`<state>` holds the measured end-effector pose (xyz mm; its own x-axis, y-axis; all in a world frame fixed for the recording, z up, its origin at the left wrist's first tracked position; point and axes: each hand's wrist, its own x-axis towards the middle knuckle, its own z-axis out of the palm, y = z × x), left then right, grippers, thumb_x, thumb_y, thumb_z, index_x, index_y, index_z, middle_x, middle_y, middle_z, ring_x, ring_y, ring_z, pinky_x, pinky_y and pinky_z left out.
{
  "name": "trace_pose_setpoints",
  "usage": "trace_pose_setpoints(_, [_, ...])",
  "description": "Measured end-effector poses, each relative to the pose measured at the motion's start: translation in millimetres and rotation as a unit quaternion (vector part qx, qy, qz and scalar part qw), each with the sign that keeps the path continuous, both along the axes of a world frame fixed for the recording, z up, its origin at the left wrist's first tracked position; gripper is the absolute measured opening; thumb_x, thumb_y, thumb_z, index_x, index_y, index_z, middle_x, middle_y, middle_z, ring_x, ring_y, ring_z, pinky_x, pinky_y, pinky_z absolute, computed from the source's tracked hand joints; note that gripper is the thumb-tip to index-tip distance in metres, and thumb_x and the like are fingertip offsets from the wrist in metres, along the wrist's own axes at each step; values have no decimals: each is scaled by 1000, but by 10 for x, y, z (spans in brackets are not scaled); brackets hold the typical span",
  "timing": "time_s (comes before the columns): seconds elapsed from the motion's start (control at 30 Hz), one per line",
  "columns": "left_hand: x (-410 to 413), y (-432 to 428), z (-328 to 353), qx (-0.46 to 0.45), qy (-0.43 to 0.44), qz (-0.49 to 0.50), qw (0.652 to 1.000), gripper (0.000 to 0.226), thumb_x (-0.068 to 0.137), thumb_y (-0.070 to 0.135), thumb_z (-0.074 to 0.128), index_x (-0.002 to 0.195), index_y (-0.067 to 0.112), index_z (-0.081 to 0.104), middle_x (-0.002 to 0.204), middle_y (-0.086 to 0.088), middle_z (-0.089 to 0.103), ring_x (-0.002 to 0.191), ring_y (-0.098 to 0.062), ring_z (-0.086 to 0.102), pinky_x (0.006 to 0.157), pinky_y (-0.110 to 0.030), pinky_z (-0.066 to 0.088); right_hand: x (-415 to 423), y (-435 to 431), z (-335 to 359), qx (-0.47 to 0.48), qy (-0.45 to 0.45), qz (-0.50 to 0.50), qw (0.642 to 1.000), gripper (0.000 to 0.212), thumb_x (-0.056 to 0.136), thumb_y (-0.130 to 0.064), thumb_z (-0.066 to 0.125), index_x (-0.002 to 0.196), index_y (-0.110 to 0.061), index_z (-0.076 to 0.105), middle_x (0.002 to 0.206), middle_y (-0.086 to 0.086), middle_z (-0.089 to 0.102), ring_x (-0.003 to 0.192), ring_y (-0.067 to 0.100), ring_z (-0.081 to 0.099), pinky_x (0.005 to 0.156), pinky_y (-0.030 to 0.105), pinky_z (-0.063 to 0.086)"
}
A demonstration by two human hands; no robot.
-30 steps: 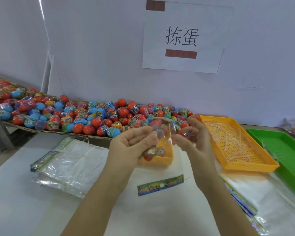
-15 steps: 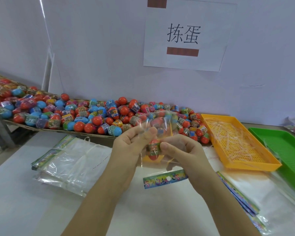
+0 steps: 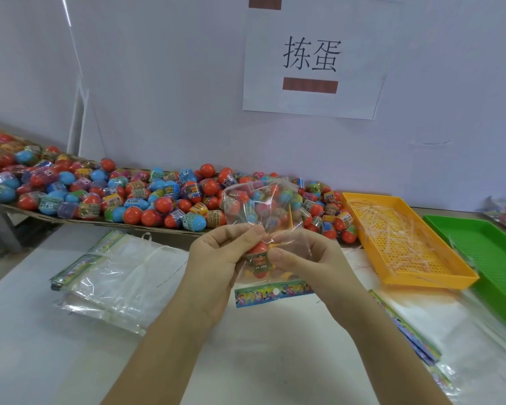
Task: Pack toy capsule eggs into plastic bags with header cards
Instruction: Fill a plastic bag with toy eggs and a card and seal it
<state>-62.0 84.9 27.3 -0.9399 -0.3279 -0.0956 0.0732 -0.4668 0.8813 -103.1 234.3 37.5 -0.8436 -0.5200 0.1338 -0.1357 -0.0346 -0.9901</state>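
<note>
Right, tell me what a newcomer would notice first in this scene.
The long heap of red and blue eggs along the back of the table, left of centre, catches the eye first. Next comes the white paper sign on the wall above it. In the middle, the left hand and right hand pinch a clear bag with a red egg inside, just left of an orange tray.

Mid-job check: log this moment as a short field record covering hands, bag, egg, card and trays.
left hand: pinches clear bag
right hand: pinches the same bag
egg: orange, inside the bag, between both hands
header card: on the table, below the hands
egg pile: at the back
yellow tray: holds pale strips
green tray: right of the yellow tray
</note>
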Motion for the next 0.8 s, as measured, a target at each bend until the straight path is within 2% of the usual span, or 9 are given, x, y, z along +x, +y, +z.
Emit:
trace_pose_setpoints(0.1, [9,9,3,-15,9,-1,1000,35,57,25,76,88,9,74,82,-11,76,68,-17,73,56,-24,57,9,-16,5,-11,0,-6,1000,29,63,-24,76,89,-15,70,78,2,75,66,14,71,59,18,54])
trace_pose_setpoints(0.23, [16,11,29,-16,28,-57,998,62,52,37,80,105,4,71,96,-14,76,82,-23,74,65,-28,59,-14,-4,-20,-54,6,-44,998,16,62,-22,77,78,-21,75,79,6,75,67,18,71,60,22,55])
trace_pose_setpoints(0.33, [12,3,22,-18,20,-70,997,56,47,33,82,94,5,75,93,-16,76,78,-24,74,63,-26,59,-33,8,-32,-85,2,-57,995,17,62,-15,76,79,-13,75,78,8,75,71,19,71,62,23,56])
trace_pose_setpoints(0.43, [8,1,-9,-24,20,-57,998,45,46,30,82,84,8,78,90,-16,76,77,-24,75,61,-27,59,-46,-2,-44,-97,3,-53,994,17,61,-12,76,79,-12,75,79,7,75,72,19,71,61,23,57])
trace_pose_setpoints(0.5, [-6,-14,-6,-20,31,-38,999,35,47,29,82,77,11,79,86,-14,76,74,-22,74,59,-26,58,-55,-8,-58,-87,10,-35,996,24,63,-16,76,87,-13,74,81,6,75,72,18,71,59,22,55])
trace_pose_setpoints(0.6, [-44,-118,-2,11,52,20,998,21,50,24,81,69,14,80,78,-8,76,68,-16,73,56,-26,57,-125,15,-98,-56,-22,-65,996,40,68,-38,74,105,-23,70,89,2,74,73,17,69,56,26,54])
trace_pose_setpoints(0.67, [-66,-243,-13,42,64,50,996,10,59,17,75,67,14,79,77,-7,76,68,-14,73,57,-24,57,-230,21,-152,-5,-23,-137,990,25,80,-34,70,104,-29,69,90,-5,73,74,13,68,59,24,54])
trace_pose_setpoints(0.7, [-76,-304,-21,53,64,60,995,10,61,17,73,67,13,79,78,-7,76,69,-15,74,58,-24,58,-288,21,-180,47,14,-177,983,14,86,-28,67,100,-31,69,88,-8,72,76,11,66,60,21,51])
trace_pose_setpoints(0.8, [-109,-422,-49,78,46,64,994,11,66,19,72,70,12,80,83,-11,76,71,-19,74,59,-28,60,-428,-20,-246,205,152,-200,946,17,91,-19,63,89,-36,66,89,-19,67,81,8,61,67,14,48])
